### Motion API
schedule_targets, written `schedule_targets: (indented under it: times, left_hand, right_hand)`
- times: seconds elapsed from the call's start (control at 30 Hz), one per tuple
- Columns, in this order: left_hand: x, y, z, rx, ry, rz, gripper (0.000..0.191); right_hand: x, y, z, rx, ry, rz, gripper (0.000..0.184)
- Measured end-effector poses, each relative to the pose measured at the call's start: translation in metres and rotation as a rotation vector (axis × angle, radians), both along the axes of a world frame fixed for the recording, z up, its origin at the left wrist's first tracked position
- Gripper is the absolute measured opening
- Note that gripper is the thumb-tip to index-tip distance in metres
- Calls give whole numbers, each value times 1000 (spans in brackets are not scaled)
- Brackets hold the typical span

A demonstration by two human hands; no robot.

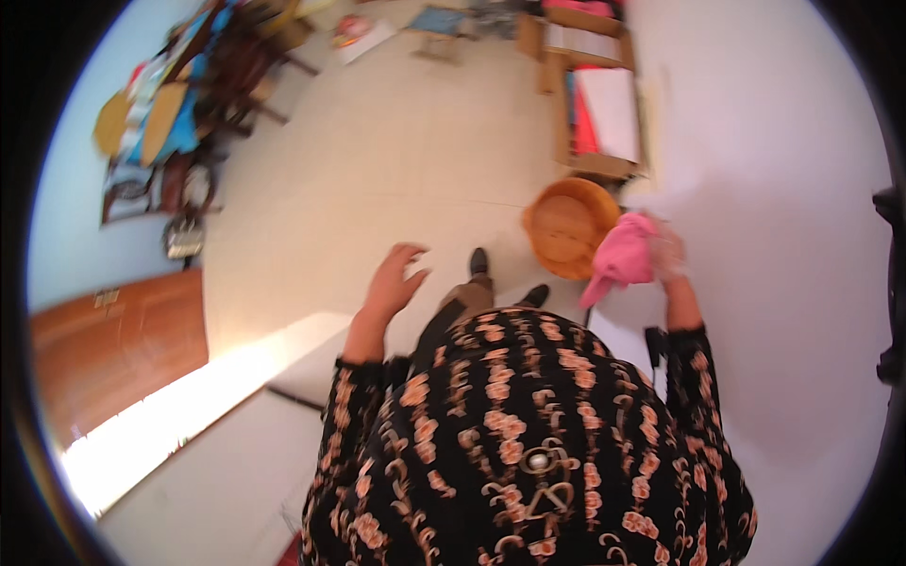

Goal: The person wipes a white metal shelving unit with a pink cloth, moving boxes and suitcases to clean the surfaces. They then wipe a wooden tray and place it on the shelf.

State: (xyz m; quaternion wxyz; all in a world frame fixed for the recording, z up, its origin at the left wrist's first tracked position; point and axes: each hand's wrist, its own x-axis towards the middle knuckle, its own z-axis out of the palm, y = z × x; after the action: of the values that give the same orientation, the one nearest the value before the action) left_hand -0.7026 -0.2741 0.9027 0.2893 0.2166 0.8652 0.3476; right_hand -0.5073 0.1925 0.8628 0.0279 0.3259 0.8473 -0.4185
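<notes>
My right hand (667, 253) is closed on a crumpled pink cloth (623, 255), which hangs down beside the wall. Just left of the cloth stands a round orange-brown plastic bucket (566, 223) on the floor; its bottom shows and the cloth overlaps its right rim in the view. My left hand (398, 279) is held out over the tiled floor, fingers apart and slightly curled, with nothing in it. Both arms are in black sleeves with a flower pattern.
Open cardboard boxes (601, 166) with red and white contents line the white wall (764, 212) beyond the bucket. A small stool (437, 22) stands at the far end. Dark wooden furniture (233, 78) piled with items is at upper left, a brown wooden door (120, 347) at lower left.
</notes>
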Motion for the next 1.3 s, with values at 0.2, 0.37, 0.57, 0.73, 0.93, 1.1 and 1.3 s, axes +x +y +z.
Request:
schedule_targets:
  times: [0.2, 0.37, 0.57, 0.73, 0.93, 1.1, 1.3]
  left_hand:
    - [-5, 30, 16, -136, 1, -126, 31]
    - [13, 16, 16, -82, -61, -154, 30]
    - [53, -42, 19, -106, -72, 86, 30]
    - [73, -55, 26, -116, -148, 163, 28]
    - [51, -55, 32, -96, -125, 94, 29]
    - [23, -73, 42, -18, -71, 149, 40]
    - [-25, -64, 71, 184, 393, 125, 74]
  right_hand:
    - [-14, 13, 98, 623, 355, 266, 59]
    - [27, 16, -8, 844, -85, 292, 54]
    - [154, -17, -113, 435, -660, 851, 42]
    - [123, -14, -107, 294, -723, 1079, 37]
    - [-5, -42, -69, 401, -401, 1290, 33]
    - [-108, -115, 10, 46, -94, 634, 36]
    - [-206, -234, 107, -494, -10, 788, 37]
